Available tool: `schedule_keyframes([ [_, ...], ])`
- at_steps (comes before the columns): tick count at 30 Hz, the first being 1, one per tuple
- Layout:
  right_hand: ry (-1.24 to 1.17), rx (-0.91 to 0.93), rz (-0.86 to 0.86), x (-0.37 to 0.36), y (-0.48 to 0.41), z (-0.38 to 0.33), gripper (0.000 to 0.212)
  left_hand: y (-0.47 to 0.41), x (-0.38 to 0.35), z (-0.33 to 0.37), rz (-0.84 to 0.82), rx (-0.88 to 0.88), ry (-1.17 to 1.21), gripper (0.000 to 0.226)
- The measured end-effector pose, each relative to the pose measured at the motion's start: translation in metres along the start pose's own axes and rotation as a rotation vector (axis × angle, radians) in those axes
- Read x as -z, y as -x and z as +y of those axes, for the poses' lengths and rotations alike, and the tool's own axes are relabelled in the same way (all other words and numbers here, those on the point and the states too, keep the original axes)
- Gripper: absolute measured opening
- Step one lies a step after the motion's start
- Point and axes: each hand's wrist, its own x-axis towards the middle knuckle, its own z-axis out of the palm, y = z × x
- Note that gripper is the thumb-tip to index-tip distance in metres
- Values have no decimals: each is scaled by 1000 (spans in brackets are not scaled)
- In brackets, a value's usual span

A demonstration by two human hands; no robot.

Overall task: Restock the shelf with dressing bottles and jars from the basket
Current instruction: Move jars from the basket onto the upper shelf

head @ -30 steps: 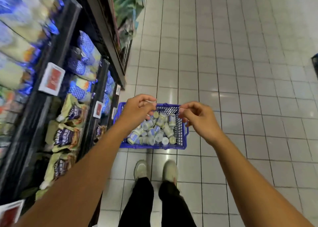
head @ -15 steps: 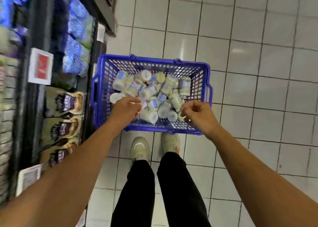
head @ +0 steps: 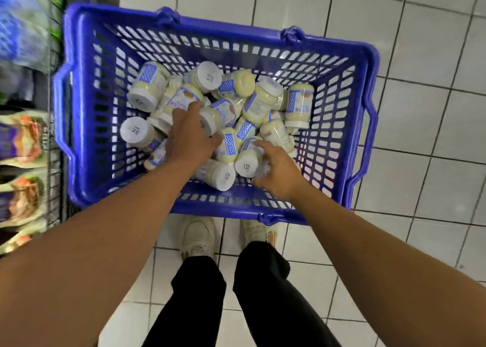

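A blue plastic basket [head: 86, 110] stands on the tiled floor in front of my feet, holding several jars of pale dressing [head: 247, 86] with white lids and blue-and-white labels, lying in a jumble. Both my hands are down inside it. My left hand [head: 190, 136] lies with its fingers stretched over a jar [head: 223, 112] in the middle of the pile. My right hand [head: 280, 172] curls its fingers and thumb round a jar [head: 247, 164] lying on its side near the basket's front wall, its white lid facing me.
The shelf unit runs along the left edge, with blue packs [head: 21, 26] above and pale pouches [head: 21, 141] on a wire rack lower down. White floor tiles [head: 420, 110] lie to the right of and behind the basket. My shoes [head: 197, 236] touch the basket's near side.
The view has dropped much closer to the basket. Both hands have gone from the basket's near rim down onto the jars, and the right hand has closed round one.
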Motion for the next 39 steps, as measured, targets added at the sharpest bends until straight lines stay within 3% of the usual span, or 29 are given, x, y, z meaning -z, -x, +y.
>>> schedule_keyframes([
  [4, 251, 51, -10, -13, -17, 9, 82, -6, -15, -5, 64, -69, -224, 86],
  [9, 484, 111, 72, -20, -28, 15, 81, -10, -19, -3, 136, -118, -459, 78],
  [15, 562, 183, 110, -16, -31, 20, 76, -10, -11, -6, 174, -188, -298, 70],
  [21, 217, 253, 57, -2, -28, 21, 75, -2, -3, -5, 80, -106, 234, 61],
  [25, -151, 162, 58, 0, -27, 5, 62, 5, 4, -11, -27, 5, 578, 59],
  [27, -346, 73, 64, 1, -25, -4, 49, 7, 7, -12, -19, 0, 665, 60],
  [33, -759, -105, 96, 7, -8, -11, 41, 8, 14, -5, -65, 119, 937, 58],
  [39, -1002, -163, 56, 13, 18, -33, 76, 25, 30, 24, -294, 165, 1236, 47],
])
